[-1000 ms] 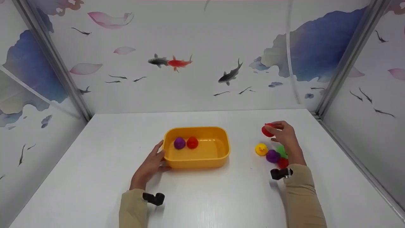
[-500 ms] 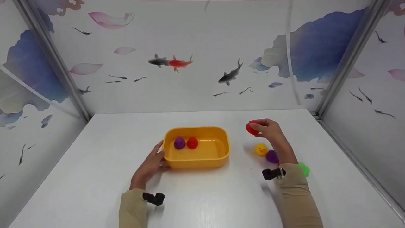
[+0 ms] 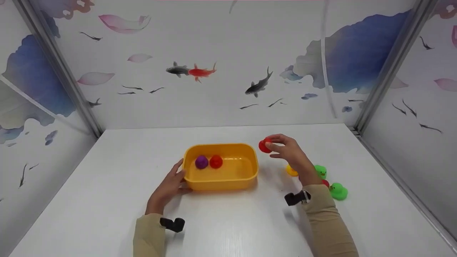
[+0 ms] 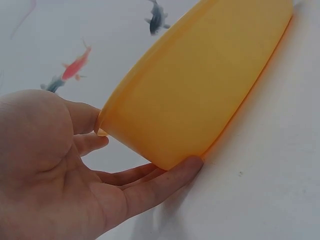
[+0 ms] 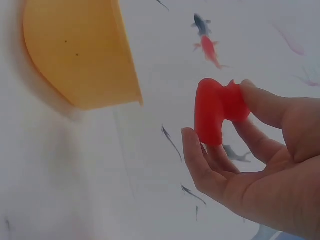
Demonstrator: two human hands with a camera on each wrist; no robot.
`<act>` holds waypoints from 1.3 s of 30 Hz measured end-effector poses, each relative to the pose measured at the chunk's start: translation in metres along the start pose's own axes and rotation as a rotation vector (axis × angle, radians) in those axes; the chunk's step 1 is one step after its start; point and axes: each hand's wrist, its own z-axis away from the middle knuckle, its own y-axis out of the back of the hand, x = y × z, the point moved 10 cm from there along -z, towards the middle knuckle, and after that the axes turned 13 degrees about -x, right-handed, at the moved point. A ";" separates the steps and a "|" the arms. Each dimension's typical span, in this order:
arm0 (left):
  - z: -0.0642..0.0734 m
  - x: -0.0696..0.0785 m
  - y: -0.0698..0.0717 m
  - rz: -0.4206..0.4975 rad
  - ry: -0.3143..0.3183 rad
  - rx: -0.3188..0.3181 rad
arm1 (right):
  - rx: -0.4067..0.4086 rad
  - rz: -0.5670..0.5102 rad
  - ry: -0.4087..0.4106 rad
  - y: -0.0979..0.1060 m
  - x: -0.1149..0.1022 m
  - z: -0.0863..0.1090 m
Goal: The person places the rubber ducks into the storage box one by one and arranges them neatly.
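from where i stand: loading looks part done, i'd say the early half. in the yellow bin (image 3: 221, 185), mid frame, two in: purple toy (image 3: 201, 161) and binned red toy (image 3: 216, 161), side by side in its left half, right half bare. third one in transit: red toy (image 3: 265, 145), just off the bin's upper right corner in the head view, not inside. right hand (image 3: 291, 151) has it pinched between thumb and fingers. left hand (image 3: 169, 185) holds the bin's left end, fingers spread round it, touching the wall.

left over on the surface (image 3: 221, 221), right of centre: yellow toy (image 3: 291, 171), upper green duck (image 3: 320, 171), lower green duck (image 3: 339, 191), tucked red toy (image 3: 325, 183). so at least four to go, by my count.

hard to see: right forearm covers part of that cluster; yellow one cut by the wrist, tucked red one only a sliver, can't rule out more behind. the two in the bin seen from above, shape unclear. neither wrist view shows the bin's inside, and both crop it. held one's gap above the surface: can't tell.
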 end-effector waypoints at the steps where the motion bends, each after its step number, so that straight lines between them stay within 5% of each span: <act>1: 0.000 0.000 0.000 0.000 0.002 0.001 | -0.015 -0.008 0.011 -0.005 -0.002 -0.001; 12: -0.001 0.001 0.001 -0.023 -0.002 -0.005 | -0.176 0.009 0.109 -0.051 -0.016 -0.011; 39: -0.005 -0.005 0.004 -0.026 0.035 0.015 | -0.176 0.175 -0.117 -0.106 -0.021 -0.056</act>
